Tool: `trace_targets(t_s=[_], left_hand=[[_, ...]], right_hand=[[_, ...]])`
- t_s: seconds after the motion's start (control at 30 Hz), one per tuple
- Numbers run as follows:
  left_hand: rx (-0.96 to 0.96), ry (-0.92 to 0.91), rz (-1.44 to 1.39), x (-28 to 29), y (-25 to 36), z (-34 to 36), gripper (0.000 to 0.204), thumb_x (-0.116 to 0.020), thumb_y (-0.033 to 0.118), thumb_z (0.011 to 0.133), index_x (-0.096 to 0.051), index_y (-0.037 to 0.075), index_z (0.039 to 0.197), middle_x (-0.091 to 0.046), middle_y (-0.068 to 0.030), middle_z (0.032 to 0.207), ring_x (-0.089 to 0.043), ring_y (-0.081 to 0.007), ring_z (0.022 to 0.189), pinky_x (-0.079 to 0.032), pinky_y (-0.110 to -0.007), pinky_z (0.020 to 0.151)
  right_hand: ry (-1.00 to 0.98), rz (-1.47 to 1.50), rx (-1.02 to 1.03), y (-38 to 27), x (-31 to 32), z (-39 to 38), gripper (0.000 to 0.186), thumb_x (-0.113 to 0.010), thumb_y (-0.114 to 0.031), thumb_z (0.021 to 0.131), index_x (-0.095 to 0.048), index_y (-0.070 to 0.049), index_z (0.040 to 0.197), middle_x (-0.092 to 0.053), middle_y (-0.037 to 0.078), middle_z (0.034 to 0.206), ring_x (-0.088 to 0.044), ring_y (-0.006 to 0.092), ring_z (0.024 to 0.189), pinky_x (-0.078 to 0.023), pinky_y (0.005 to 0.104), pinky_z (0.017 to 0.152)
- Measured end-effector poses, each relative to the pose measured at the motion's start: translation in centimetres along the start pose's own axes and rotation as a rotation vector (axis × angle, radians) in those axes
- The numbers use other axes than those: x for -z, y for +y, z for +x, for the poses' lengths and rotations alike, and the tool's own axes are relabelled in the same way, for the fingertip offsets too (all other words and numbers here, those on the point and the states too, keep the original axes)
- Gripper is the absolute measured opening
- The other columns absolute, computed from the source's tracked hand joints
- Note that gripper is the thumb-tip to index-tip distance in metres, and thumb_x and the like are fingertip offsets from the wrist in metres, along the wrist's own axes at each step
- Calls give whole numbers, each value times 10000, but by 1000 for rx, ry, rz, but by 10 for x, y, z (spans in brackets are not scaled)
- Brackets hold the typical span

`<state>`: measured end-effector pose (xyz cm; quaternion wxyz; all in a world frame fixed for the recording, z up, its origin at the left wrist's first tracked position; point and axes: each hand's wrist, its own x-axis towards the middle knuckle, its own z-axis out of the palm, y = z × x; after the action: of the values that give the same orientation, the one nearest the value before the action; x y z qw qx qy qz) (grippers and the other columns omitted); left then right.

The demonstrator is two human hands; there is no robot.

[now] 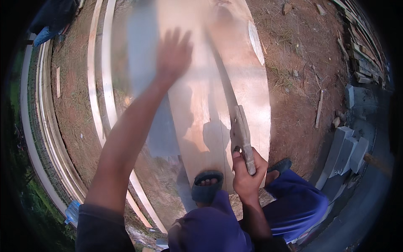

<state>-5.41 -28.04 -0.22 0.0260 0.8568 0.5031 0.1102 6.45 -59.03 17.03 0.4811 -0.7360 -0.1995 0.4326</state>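
Observation:
My right hand is wrapped round the wooden handle of a handsaw. The saw's long blade points away from me over a pale plywood board, close to a dark line running lengthwise along it. Farther up, my left hand is spread over the board, left of the blade, fingers apart and holding nothing. It is slightly blurred, so I cannot tell whether the palm presses on the wood. One foot in a dark sandal stands on the board's near end. The far end of the blade is hazy.
A blue-grey flat strip lies along the board's left side. Long narrow planks rest on the dirt farther left, with a blue plastic bottle nearby. Pale blocks and stacked timber are at the right. Part of a person shows at far left.

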Motion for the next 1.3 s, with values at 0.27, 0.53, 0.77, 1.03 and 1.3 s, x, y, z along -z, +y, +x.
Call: trace_targets(t_s=[0.27,0.53,0.77,1.03,1.3], left_hand=[[-19,-8,-3,0,13,9,516,-395,417,1057,-451,235,1537,-336,-175,1622,-248,-416,1513,-201,-600,1210],[9,-22,11,-4,-15,-3,520,-376,432,1062,-438,244,1544,-317,-168,1632,-235,-411,1518,-186,-590,1219],[-28,-22,-18,-2,6,8,515,-368,421,1065,-426,257,1550,-312,-158,1635,-215,-399,1528,-169,-580,1229],[-60,16,-40,-8,-3,4,513,-369,417,1068,-462,218,1532,-322,-200,1621,-231,-455,1507,-175,-597,1215],[-79,19,-11,-4,1,8,512,-376,425,1066,-475,221,1525,-342,-200,1612,-252,-460,1498,-184,-617,1203]], right_hand=[[70,-181,109,-47,-95,184,266,-639,-186,831,-619,57,722,-653,214,651,-618,277,584,-500,423,638],[-16,-39,-8,-19,-26,28,213,-625,-38,902,-563,13,704,-524,-1,597,-465,35,586,-361,258,506],[-14,-177,134,-38,-69,133,317,-646,-172,853,-558,79,681,-574,216,576,-572,258,517,-467,424,551],[-24,-79,97,-16,-39,58,274,-643,-107,889,-548,61,693,-587,169,572,-606,162,545,-470,344,522],[19,-157,96,-41,-74,142,305,-639,-181,831,-561,75,685,-614,204,607,-586,272,536,-483,422,573]])
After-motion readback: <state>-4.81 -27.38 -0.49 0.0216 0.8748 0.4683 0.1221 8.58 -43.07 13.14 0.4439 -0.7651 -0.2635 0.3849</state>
